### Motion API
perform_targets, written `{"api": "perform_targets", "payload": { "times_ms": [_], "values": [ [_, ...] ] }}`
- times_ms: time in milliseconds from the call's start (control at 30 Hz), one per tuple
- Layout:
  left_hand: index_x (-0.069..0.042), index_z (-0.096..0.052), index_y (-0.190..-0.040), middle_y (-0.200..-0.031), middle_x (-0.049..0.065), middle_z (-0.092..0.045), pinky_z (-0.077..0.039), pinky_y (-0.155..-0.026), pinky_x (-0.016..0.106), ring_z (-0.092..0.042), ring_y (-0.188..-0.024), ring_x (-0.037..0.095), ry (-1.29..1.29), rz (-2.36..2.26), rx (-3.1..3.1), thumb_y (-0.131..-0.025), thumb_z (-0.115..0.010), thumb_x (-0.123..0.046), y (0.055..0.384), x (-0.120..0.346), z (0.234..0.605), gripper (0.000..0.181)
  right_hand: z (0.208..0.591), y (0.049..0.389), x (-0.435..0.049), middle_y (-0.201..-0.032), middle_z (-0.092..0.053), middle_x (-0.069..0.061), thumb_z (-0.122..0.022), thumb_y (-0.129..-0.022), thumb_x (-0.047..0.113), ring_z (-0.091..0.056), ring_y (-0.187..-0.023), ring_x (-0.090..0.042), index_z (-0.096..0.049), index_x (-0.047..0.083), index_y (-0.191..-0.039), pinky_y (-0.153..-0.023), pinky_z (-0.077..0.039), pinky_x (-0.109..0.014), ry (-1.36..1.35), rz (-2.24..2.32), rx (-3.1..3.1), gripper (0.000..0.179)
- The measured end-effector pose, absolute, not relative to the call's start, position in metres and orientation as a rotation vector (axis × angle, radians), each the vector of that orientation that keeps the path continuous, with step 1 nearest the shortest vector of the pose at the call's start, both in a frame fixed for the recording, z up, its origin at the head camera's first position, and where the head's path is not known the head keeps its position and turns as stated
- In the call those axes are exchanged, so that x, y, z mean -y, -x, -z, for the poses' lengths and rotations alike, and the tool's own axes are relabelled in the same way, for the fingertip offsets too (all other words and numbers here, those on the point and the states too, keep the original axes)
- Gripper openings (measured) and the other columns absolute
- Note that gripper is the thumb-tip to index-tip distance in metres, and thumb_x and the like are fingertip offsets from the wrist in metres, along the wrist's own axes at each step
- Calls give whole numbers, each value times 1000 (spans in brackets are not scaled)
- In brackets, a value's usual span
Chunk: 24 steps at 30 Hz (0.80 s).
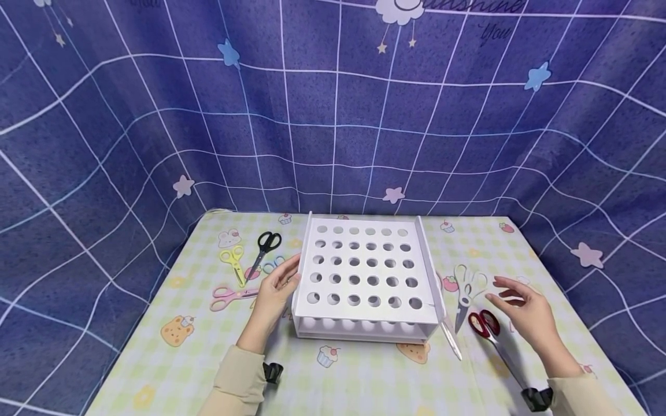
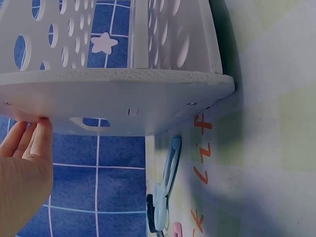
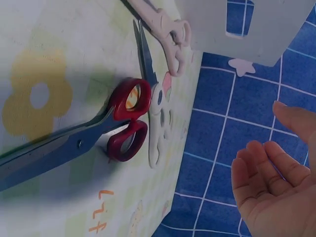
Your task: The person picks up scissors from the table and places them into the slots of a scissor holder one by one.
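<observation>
- Plainly, the largest thing is a blue curtain [image 1: 312, 138] printed with grid lines and stars, hanging behind the white rack and off to both its sides.
- The desk [image 1: 374, 387], under a pale checked cloth, spreads out around the rack.
- The white rack [image 1: 363, 271] stands on it, its top plate pierced by rows of round holes, with another holed plate below.
- The left hand [image 1: 276, 289] touches the rack's left side panel; its grip is unclosed, the fingers fairly straight.
- The right hand [image 1: 525, 306] is in the air, well right of the rack; its grip is slack, fingers gently bent, thumb apart, with hold of nothing.
- Red-handled scissors [image 1: 487, 334] lie right of the rack.
- Pale-handled scissors [image 1: 451, 341] lie just beside its right side, partly hidden.
- Black-handled scissors [image 1: 262, 254], pink scissors [image 1: 229, 296] and yellow scissors [image 1: 236, 264] lie left of the rack.
- White-handled scissors [image 1: 465, 300] lie to its right, between the pale-handled and red-handled pairs.
- Blue scissors [image 1: 276, 264] show just left of the rack, partly covered.
</observation>
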<state>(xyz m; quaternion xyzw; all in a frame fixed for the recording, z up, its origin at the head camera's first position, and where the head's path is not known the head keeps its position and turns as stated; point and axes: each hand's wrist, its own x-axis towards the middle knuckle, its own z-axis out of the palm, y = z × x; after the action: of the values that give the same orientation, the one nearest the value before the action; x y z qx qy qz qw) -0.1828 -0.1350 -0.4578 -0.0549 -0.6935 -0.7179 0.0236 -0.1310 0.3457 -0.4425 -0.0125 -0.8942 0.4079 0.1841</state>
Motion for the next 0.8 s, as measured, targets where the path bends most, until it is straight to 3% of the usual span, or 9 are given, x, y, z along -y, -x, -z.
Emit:
{"api": "perform_targets", "payload": {
  "times_ms": [300,500,667,800],
  "values": [
    [-9,-49,-141,-145,10,-50,-42,-103,15,-49,-133,21,179,2232,2137,-97,-56,-8,182,136,458,44,446,130,-352,-91,-53,35,-77,-83,20,-56,-73,11,-67,-1,-115,-62,-49,-8,65,-1117,2603,40],
    [-10,-49,-141,-145,9,-50,-41,-104,15,-49,-133,20,188,2225,2144,-97,-56,-8,183,136,458,44,451,131,-357,-92,-65,15,-77,-84,24,-53,-73,13,-69,3,-115,-51,-48,-19,88,-1051,2656,39],
    [-11,-49,-141,-145,9,-50,-41,-104,14,-49,-133,20,179,2211,2155,-97,-56,-8,183,136,458,44,455,133,-361,-96,-71,-2,-76,-84,26,-51,-74,15,-69,5,-114,-52,-48,-18,88,-1008,2677,38],
    [-11,-49,-140,-144,9,-51,-41,-104,14,-49,-132,20,180,2205,2154,-97,-56,-8,184,136,458,44,456,134,-362,-98,-71,-8,-76,-84,24,-50,-75,16,-70,4,-113,-52,-48,-17,66,-993,2685,36]
  ]
}}
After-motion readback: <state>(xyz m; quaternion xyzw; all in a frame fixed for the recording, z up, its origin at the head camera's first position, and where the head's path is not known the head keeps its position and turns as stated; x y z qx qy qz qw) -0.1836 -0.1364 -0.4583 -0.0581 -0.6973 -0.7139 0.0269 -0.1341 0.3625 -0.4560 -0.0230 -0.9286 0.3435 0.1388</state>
